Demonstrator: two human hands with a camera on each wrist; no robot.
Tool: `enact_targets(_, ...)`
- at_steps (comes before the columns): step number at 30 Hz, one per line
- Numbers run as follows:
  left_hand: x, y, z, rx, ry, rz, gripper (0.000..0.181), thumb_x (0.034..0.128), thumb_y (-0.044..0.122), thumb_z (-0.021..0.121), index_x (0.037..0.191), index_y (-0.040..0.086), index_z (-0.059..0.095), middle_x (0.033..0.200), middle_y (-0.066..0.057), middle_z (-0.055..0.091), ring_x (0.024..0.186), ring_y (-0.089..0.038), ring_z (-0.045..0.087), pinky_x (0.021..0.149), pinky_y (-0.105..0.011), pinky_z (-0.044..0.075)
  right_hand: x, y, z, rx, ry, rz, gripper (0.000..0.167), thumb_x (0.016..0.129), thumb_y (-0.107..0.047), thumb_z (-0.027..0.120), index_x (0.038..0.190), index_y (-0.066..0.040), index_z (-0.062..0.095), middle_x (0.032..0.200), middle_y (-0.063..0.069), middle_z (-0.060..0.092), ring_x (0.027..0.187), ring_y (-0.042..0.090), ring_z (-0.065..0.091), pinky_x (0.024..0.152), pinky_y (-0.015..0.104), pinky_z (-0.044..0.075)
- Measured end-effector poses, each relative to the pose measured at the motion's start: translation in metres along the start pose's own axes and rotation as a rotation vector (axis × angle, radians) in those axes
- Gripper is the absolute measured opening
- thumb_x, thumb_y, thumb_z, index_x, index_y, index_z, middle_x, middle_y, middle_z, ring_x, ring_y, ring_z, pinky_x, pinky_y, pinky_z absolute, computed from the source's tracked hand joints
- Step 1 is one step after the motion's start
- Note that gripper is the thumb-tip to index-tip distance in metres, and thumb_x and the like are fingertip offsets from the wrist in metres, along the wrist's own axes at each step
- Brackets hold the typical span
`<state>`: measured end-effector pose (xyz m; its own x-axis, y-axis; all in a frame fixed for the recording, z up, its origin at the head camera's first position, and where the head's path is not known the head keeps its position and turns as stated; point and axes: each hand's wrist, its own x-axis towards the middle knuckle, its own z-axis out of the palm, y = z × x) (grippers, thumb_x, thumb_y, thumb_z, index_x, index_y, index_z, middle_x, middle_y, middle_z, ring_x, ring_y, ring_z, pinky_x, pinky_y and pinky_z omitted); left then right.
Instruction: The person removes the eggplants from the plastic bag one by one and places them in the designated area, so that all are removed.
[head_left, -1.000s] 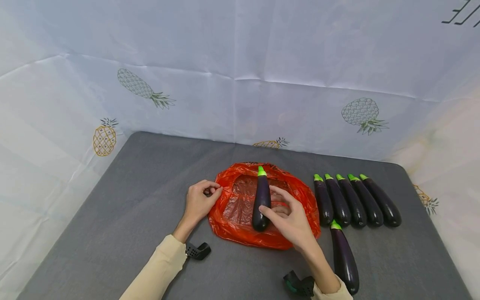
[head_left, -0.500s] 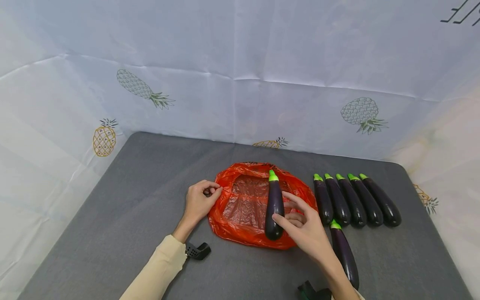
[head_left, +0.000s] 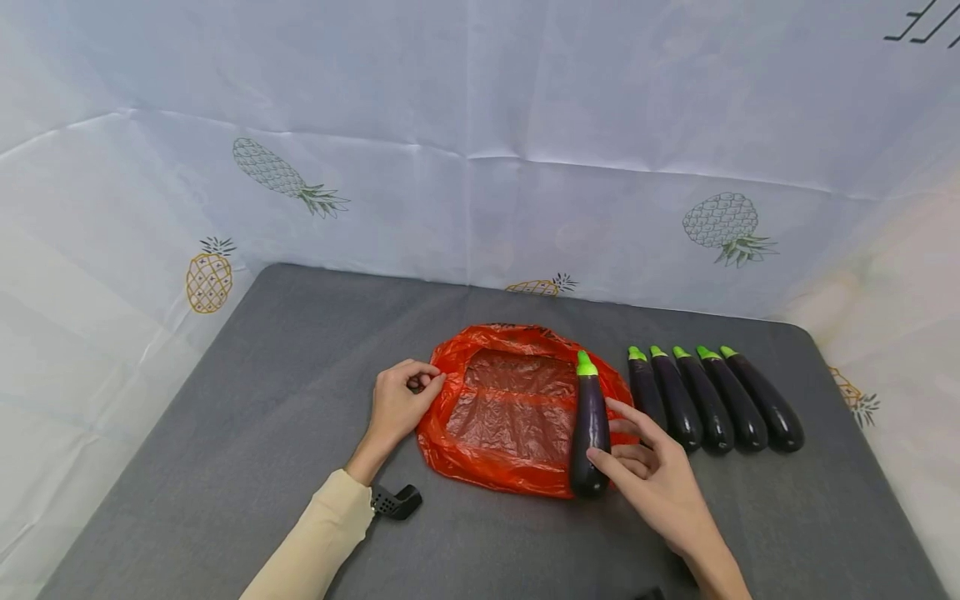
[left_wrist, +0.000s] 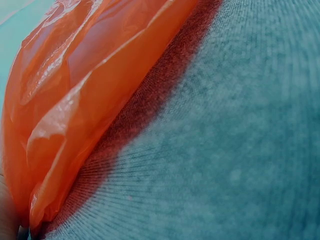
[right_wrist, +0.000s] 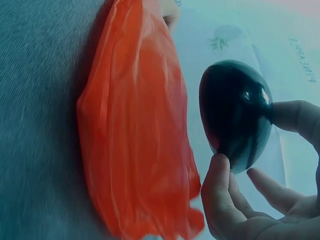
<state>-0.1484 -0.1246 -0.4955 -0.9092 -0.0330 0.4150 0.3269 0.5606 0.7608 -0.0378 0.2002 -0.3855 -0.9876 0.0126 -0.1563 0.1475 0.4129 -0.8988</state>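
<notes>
My left hand pinches the left rim of a red plastic bag, which lies with its mouth spread wide on the grey table. In the left wrist view, the bag's thin orange-red side rises off the cloth. My right hand holds a dark purple eggplant by its lower side, thumb on one side and fingers on the other. Its bright green stem end points away from me. It overlaps the bag's right rim. The right wrist view shows its rounded end up off the table, beside the bag.
Several eggplants lie side by side in a row right of the bag, stems toward the back. Another, in front of that row in earlier frames, is largely hidden by my right hand and forearm. A pale pineapple-print cloth hangs behind the grey table.
My right hand has carried the eggplant rightward and slightly nearer me, from over the bag's middle to its right rim. The left hand and the bag have stayed in place.
</notes>
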Motion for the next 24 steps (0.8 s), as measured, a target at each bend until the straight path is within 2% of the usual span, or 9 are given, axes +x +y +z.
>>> enact_targets(6,0.000,0.000,0.000,0.002,-0.002,-0.001,0.006,0.0853,0.009,0.080,0.081,0.008,0.076,0.070,-0.002,0.065,0.062,-0.006,0.055,0.061,-0.021,0.049,-0.010,0.010,-0.018,-0.082,0.042,0.001,0.063,0.092,-0.019,0.077,0.148,-0.016,0.050,0.128,0.016,0.059,0.086,0.003,0.069,0.076,0.019,0.057)
enact_targets(11,0.001,0.000,-0.001,0.006,-0.003,-0.004,0.006,0.0853,0.009,0.080,0.081,0.009,0.077,0.070,-0.001,0.065,0.062,-0.006,0.055,0.060,-0.021,0.048,-0.016,0.021,-0.033,-0.153,0.051,0.064,0.067,0.092,-0.022,0.078,0.151,-0.017,0.047,0.132,0.018,0.059,0.086,-0.001,0.068,0.075,0.016,0.056)
enact_targets(16,0.001,-0.001,-0.001,0.007,-0.003,-0.004,0.006,0.0853,0.010,0.080,0.081,0.010,0.077,0.070,-0.001,0.065,0.062,-0.006,0.055,0.061,-0.021,0.048,-0.023,0.033,-0.047,-0.173,0.036,0.106,0.067,0.094,-0.022,0.075,0.153,-0.016,0.044,0.134,0.018,0.058,0.087,-0.001,0.068,0.073,0.018,0.057)
enact_targets(19,0.001,-0.001,-0.001,0.006,-0.004,-0.004,0.006,0.0854,0.010,0.080,0.081,0.010,0.077,0.070,-0.001,0.065,0.062,-0.006,0.055,0.061,-0.021,0.048,-0.027,0.039,-0.055,-0.197,0.019,0.136,0.069,0.095,-0.025,0.074,0.154,-0.018,0.040,0.127,0.011,0.060,0.086,0.001,0.070,0.073,0.020,0.058)
enact_targets(22,0.000,-0.001,0.000,0.006,-0.006,-0.005,0.006,0.0853,0.011,0.081,0.081,0.010,0.077,0.070,-0.001,0.064,0.062,-0.006,0.055,0.061,-0.021,0.048,-0.033,0.048,-0.066,-0.227,-0.007,0.145,0.070,0.095,-0.025,0.073,0.156,-0.020,0.037,0.116,0.000,0.061,0.084,0.004,0.071,0.072,0.022,0.058)
enact_targets(24,0.000,-0.001,0.000,0.006,-0.008,-0.008,0.006,0.0852,0.011,0.081,0.081,0.010,0.077,0.070,-0.001,0.065,0.062,-0.006,0.055,0.061,-0.021,0.048,-0.037,0.057,-0.073,-0.249,-0.023,0.133,0.070,0.096,-0.023,0.072,0.156,-0.019,0.036,0.112,-0.012,0.060,0.087,-0.001,0.069,0.072,0.023,0.058)
